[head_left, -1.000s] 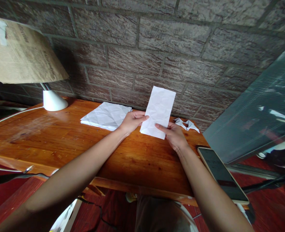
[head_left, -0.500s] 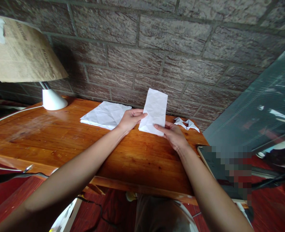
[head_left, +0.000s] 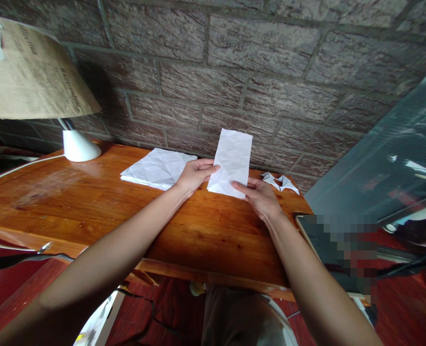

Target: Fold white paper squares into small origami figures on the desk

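A folded sheet of white paper (head_left: 231, 158), a creased upright rectangle, is held up over the back of the desk. My left hand (head_left: 195, 175) pinches its left edge, thumb in front and fingers behind. Lower down, my right hand (head_left: 260, 196) grips the right edge with the thumb on the front face; its other fingers are partly hidden behind the sheet. To the left of my left hand lies a stack of creased white paper (head_left: 157, 168). Two small folded paper pieces (head_left: 280, 182) rest just beyond my right hand.
A lamp (head_left: 81, 145) with a newspaper-print shade stands on the left of the wooden desk (head_left: 90, 211). Behind rises a stone-brick wall (head_left: 184, 86). A dark, partly pixelated flat object (head_left: 316, 235) is at the right edge, near a glassy panel (head_left: 375, 154).
Both hands keep their hold on the folded paper, which tilts very slightly. The whole view has shifted a little; nothing has been let go.
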Demonstrator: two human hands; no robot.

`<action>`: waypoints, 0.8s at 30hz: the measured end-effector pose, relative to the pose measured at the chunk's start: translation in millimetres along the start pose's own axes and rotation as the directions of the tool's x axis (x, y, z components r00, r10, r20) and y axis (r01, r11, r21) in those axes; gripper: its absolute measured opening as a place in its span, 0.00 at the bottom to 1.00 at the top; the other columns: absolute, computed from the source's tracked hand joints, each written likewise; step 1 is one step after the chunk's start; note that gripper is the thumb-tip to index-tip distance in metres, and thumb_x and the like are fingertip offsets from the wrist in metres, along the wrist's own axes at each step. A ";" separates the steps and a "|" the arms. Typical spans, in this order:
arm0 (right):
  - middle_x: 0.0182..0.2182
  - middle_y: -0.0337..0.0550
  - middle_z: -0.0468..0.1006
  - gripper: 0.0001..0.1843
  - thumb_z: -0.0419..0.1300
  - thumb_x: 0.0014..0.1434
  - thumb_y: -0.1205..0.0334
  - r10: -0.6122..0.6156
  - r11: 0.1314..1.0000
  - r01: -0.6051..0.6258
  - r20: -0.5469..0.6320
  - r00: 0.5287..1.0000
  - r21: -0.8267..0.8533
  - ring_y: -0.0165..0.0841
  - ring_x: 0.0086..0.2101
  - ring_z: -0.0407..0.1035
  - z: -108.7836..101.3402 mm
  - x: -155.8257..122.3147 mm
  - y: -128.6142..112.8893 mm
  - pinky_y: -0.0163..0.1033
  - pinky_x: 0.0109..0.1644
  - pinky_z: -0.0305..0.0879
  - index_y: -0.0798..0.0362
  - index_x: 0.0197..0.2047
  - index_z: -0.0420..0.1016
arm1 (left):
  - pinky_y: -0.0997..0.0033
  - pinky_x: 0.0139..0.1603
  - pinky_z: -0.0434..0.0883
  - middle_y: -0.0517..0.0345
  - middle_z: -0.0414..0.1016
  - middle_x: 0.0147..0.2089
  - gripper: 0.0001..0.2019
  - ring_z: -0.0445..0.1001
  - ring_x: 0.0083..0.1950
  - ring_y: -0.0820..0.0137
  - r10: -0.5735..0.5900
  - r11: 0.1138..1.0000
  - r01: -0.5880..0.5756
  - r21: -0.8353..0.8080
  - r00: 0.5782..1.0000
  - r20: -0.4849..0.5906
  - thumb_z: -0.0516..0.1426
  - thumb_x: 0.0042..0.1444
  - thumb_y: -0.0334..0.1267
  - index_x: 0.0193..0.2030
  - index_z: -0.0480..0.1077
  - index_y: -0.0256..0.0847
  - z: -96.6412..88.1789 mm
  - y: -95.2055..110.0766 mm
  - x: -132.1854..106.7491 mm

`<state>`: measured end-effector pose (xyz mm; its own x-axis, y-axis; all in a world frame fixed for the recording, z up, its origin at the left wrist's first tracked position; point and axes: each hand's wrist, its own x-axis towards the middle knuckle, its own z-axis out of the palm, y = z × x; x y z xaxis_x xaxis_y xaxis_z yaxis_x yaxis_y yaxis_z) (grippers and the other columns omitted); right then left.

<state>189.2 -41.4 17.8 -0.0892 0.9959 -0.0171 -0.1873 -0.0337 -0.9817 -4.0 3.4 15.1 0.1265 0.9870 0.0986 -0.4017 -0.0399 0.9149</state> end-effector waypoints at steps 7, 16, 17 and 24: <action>0.42 0.42 0.87 0.24 0.80 0.38 0.53 0.049 0.998 -0.048 0.025 0.999 -0.045 0.36 0.40 0.80 -1.7 -3.0 -2.4 0.38 0.44 0.78 0.50 0.41 0.85 | 0.63 0.48 0.78 0.49 0.85 0.39 0.24 0.82 0.39 0.65 -0.003 1.000 0.003 -0.004 1.000 -0.001 0.77 0.33 0.42 0.39 0.82 0.36 0.8 0.7 -1.3; 0.38 0.41 0.86 0.21 0.81 0.37 0.58 0.043 0.996 -0.046 -0.038 0.998 -0.078 0.31 0.33 0.79 -7.6 -0.1 0.5 0.35 0.40 0.79 0.50 0.36 0.83 | 0.63 0.50 0.77 0.50 0.85 0.39 0.23 0.82 0.40 0.65 0.027 0.999 -0.029 -0.032 0.998 -0.052 0.77 0.33 0.41 0.38 0.82 0.36 -2.3 1.6 1.8; 0.38 0.41 0.86 0.21 0.81 0.37 0.58 0.038 0.997 -0.041 -0.043 0.998 -0.067 0.31 0.34 0.79 -7.4 0.3 0.4 0.36 0.42 0.79 0.50 0.36 0.83 | 0.63 0.50 0.77 0.50 0.85 0.39 0.23 0.82 0.40 0.65 0.027 0.999 -0.029 -0.032 0.998 -0.059 0.77 0.33 0.41 0.38 0.82 0.36 -2.6 1.6 2.3; 0.33 0.40 0.85 0.21 0.81 0.37 0.60 0.032 0.999 -0.034 -0.109 0.994 -0.014 0.32 0.32 0.79 -4.4 0.7 -2.4 0.38 0.42 0.78 0.50 0.36 0.81 | 0.65 0.47 0.77 0.52 0.85 0.37 0.22 0.82 0.39 0.66 0.036 0.998 -0.042 -0.045 0.993 -0.113 0.77 0.33 0.40 0.37 0.81 0.37 -6.0 1.3 6.0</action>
<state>193.9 -40.3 19.3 0.0115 0.9975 -0.0693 -0.1700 -0.0663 -0.9832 -9.2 10.1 14.5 0.0087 0.9962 0.0871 -0.4474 -0.0740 0.8913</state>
